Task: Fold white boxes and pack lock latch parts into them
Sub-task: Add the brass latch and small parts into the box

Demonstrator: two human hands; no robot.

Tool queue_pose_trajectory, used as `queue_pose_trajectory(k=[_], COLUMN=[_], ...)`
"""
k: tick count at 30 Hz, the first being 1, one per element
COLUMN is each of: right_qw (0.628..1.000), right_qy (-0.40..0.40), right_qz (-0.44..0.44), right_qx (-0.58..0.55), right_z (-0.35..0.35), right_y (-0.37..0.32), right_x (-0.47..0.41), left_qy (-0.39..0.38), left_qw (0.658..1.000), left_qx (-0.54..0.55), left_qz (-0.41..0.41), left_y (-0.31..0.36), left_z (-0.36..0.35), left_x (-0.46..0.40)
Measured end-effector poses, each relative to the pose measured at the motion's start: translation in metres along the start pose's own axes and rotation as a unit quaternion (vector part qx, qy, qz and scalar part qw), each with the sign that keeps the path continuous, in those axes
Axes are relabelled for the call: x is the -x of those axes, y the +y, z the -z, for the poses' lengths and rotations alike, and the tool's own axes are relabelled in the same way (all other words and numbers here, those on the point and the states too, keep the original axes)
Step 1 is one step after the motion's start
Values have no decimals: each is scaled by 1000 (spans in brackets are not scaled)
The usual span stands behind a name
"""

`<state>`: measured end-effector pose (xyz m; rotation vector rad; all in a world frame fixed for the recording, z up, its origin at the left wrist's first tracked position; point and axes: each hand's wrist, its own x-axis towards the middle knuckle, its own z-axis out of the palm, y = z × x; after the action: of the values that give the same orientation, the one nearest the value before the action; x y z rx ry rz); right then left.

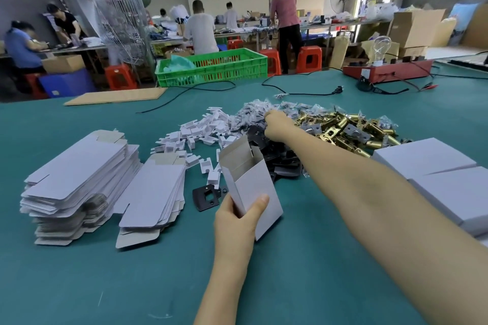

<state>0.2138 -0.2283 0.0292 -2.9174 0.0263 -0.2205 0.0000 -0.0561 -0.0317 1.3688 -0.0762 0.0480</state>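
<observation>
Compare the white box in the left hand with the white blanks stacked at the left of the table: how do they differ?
The box is erected, with its top flaps open; the stacked blanks lie flat and unfolded. The box is a single piece gripped by the left hand and tilted above the table; the blanks rest on it in two piles. Both are the same white card with a grey inner face.

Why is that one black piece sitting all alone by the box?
One black plate lies by itself on the green table, apart from the black pile, just left of the open white box the left hand holds. It looks strayed. Nothing looks spilled or broken.
</observation>
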Motion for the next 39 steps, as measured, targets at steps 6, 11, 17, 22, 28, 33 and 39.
queue_pose_trajectory(k=[6,11,17,22,28,33,39], right_qw=[963,918,835,811,871,886,894], right_qy=[153,230,203,144,44,-30,34], right_qz=[-30,-107,-224,-172,-12,88,150], right_qx=[-219,-305,-461,-540,-489,-455,-420], right_z=[34,34,27,49,98,136,147], right_y=[6,19,39,51,51,35,8], right_x=[54,128,172,198,228,248,257], left_qy=[3,11,14,9,-74,-136,-145], left_qw=[1000,1000,1000,1000,996,987,987], left_qx=[-1,-6,-8,-19,-50,-87,-72], left_qz=[8,15,16,9,-7,-17,-24], left_y=[2,4,6,6,7,8,11], left_z=[1,0,-1,-1,-8,-13,-15], left_x=[1,1,2,2,8,14,17])
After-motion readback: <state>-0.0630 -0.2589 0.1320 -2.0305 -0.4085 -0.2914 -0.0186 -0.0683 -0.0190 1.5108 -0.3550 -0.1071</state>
